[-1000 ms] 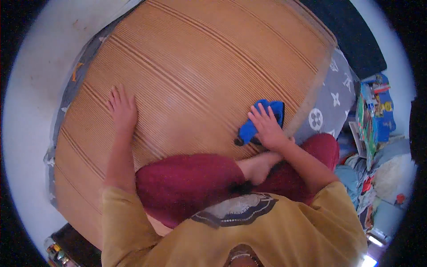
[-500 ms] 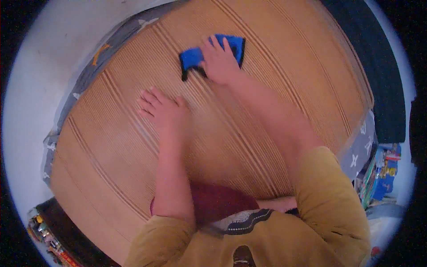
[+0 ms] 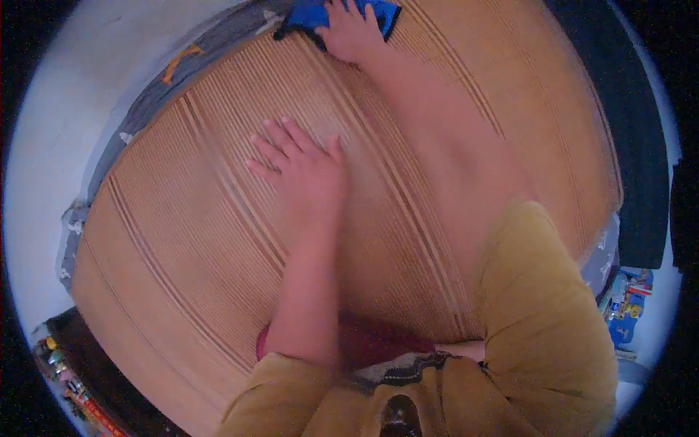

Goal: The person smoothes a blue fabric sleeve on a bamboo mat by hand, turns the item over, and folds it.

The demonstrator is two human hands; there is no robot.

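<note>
A blue cloth [image 3: 306, 14] with a black border lies at the far edge of a striped tan woven mat [image 3: 182, 211]. My right hand [image 3: 353, 35] rests flat on top of it, arm stretched far forward and fingers spread over the fabric. Part of the cloth is cut off by the top of the picture. Nearer to me, my left hand [image 3: 304, 162] lies palm down on the mat with its fingers apart, holding nothing.
Grey patterned fabric [image 3: 156, 91] shows beyond the mat along the pale wall [image 3: 65, 109]. A dark panel [image 3: 632, 160] runs down the right side. Small colourful items [image 3: 626, 306] sit at the lower right, with more clutter [image 3: 69, 379] at the lower left.
My right hand and the blue cloth have slid away from me to the mat's far edge. In the picture, my left hand has shifted right and slightly up, its fingers spreading wider.
</note>
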